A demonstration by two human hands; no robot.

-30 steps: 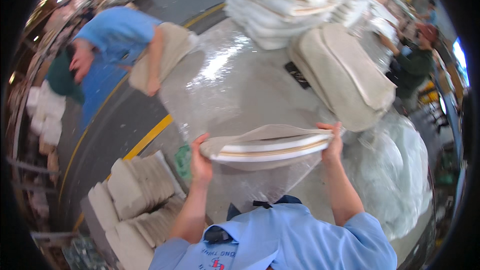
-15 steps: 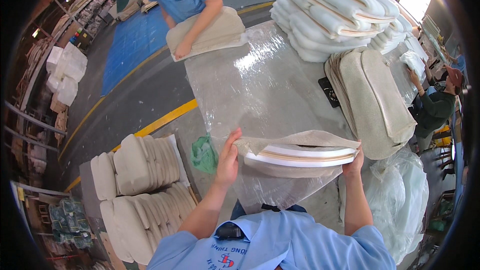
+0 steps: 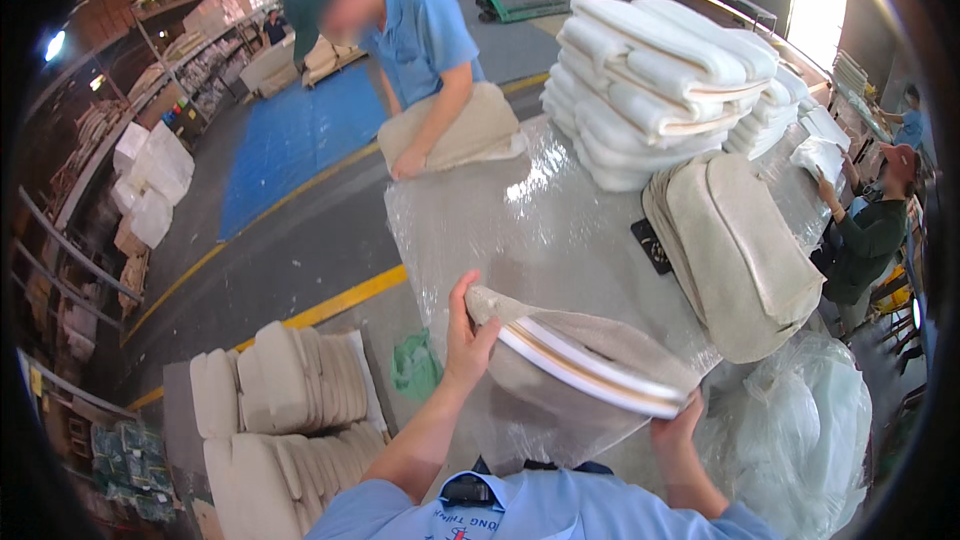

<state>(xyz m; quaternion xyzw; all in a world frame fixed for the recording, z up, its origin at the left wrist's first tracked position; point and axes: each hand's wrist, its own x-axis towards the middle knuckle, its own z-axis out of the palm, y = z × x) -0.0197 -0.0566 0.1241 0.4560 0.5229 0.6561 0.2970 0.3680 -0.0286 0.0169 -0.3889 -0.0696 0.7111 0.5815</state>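
In the lower middle of the frame, the left hand [image 3: 470,345] is angling up from its forearm, thumb spread from the fingers, and gripping the upper-left end of a beige fabric cover [image 3: 630,340]. The right hand [image 3: 678,428] is reaching up from the lower right and gripping the opposite end, some fingers hidden. Between them the cover is slanting down to the right, its long side gaping in a curve around a padded insert [image 3: 590,372] that is showing smooth white bands and a tan stripe. Beneath, glossy clear film is covering the table [image 3: 470,220]. Right of centre, rounded, coarse-woven beige covers [image 3: 735,250] are lying stacked; above them, puffy white pads [image 3: 660,90] are bulging in folded layers.
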